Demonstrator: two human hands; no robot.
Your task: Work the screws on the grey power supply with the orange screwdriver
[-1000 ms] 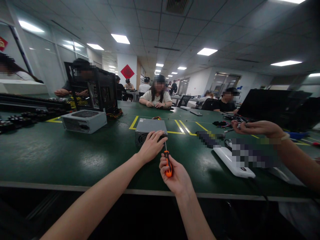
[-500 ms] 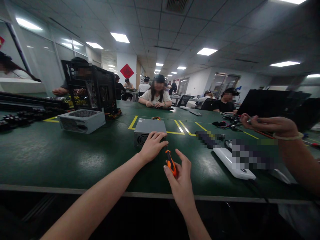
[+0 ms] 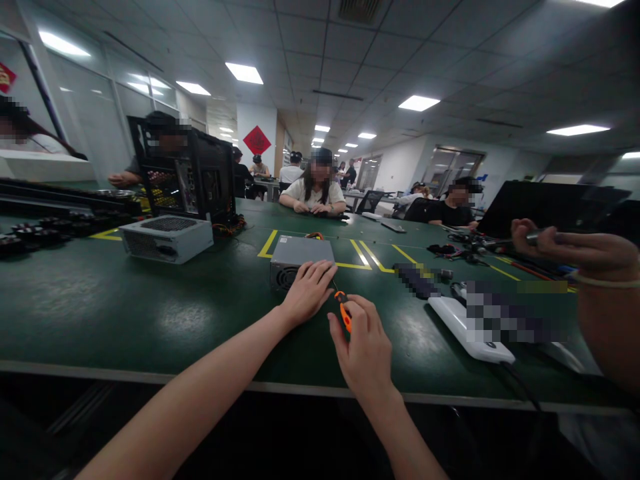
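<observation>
A grey computer power supply (image 3: 303,249) sits on the green table in front of me, its fan grille partly covered. My left hand (image 3: 311,288) is closed over its near right corner, fingers across the top edge and thumb low at the front. The fingers of my right hand (image 3: 364,337) are wrapped round the orange and black handle of a screwdriver (image 3: 344,311). Its thin shaft slants up and left to the right side of the power supply, beside my left fingers. Where the tip meets the casing is hidden.
A second power supply (image 3: 167,239) lies to the left, before an open black computer case (image 3: 213,177). A white power strip (image 3: 470,330) with a cable lies right. Another person's hand (image 3: 575,247) holds a metal object at far right. Someone (image 3: 315,190) sits opposite.
My right hand has curled its fingers further over the screwdriver handle, which sits slightly higher. My left thumb has drawn down and left. The other person's hand at right has moved right.
</observation>
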